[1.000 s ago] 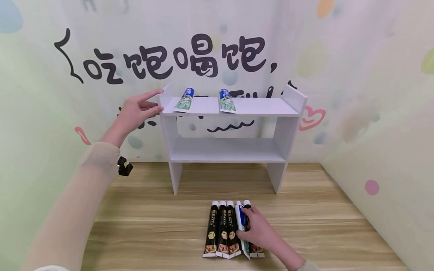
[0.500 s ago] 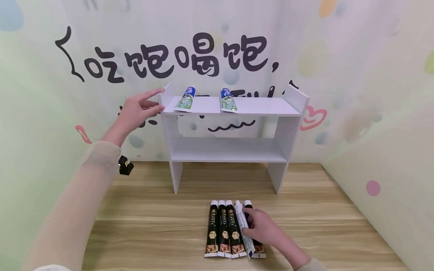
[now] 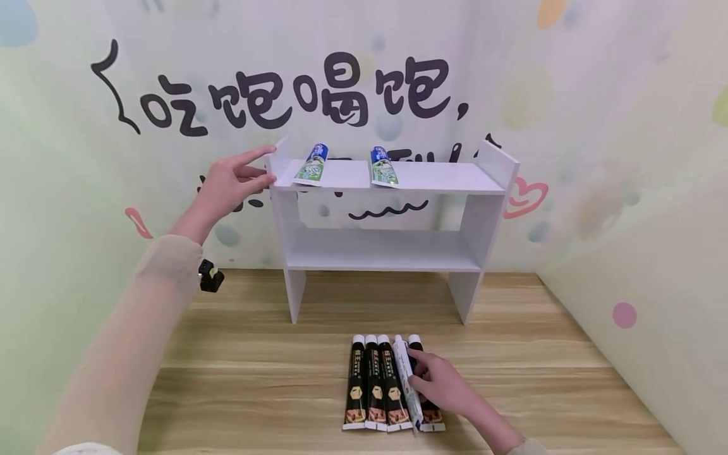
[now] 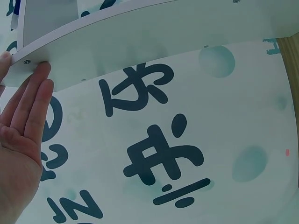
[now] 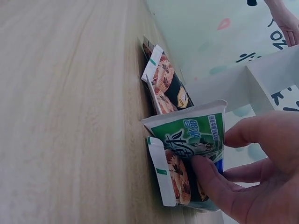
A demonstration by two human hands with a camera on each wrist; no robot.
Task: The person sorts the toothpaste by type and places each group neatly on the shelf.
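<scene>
My right hand (image 3: 446,382) pinches a white toothpaste tube with a green and blue face (image 5: 189,133) between thumb and fingers. The tube is turned on its side, its white side (image 3: 405,370) up in the head view. It lies among several black toothpaste tubes (image 3: 356,379) in a row on the table, one of them (image 5: 180,179) partly under my right hand. At the upper left, my left hand (image 3: 230,183) touches the outer side panel (image 4: 140,42) of a white shelf (image 3: 381,249) with extended fingers.
Two green and blue toothpaste tubes (image 3: 313,165) lie apart on the shelf's top board (image 3: 443,177). Below it is a middle board (image 3: 381,246). The shelf stands on the wooden table (image 3: 256,379) against a printed wall (image 3: 512,95).
The held tube has been rolled by my right hand, so its blue and green face has turned away from the head view and its white side shows. My left hand stays at the shelf.
</scene>
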